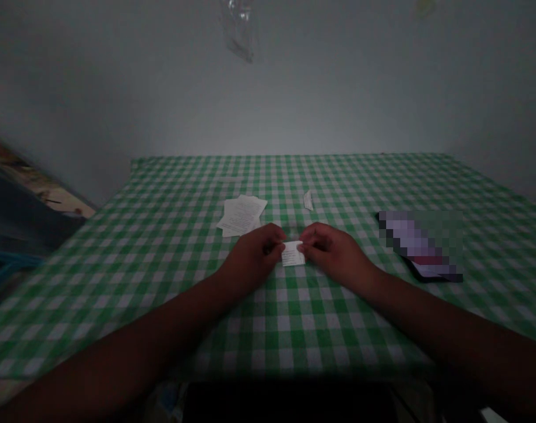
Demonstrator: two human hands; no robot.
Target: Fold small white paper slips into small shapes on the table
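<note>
A small piece of white paper point(292, 254) with lines of print is held between my two hands, just above or on the checked cloth. My left hand point(260, 251) pinches its left edge between thumb and fingers. On the opposite edge, my right hand point(330, 251) grips it in the same way. Beyond my left hand lies a fanned stack of printed paper sheets point(243, 214). Past my right hand, a small folded piece of printed paper point(308, 200) rests on the cloth.
A green and white checked tablecloth point(347, 329) covers the table. To the right lies a phone-like dark-edged device point(422, 271), partly blurred out. A clear plastic bag point(240, 29) hangs on the back wall. Blue chair-like frame parts point(12, 264) stand at the left.
</note>
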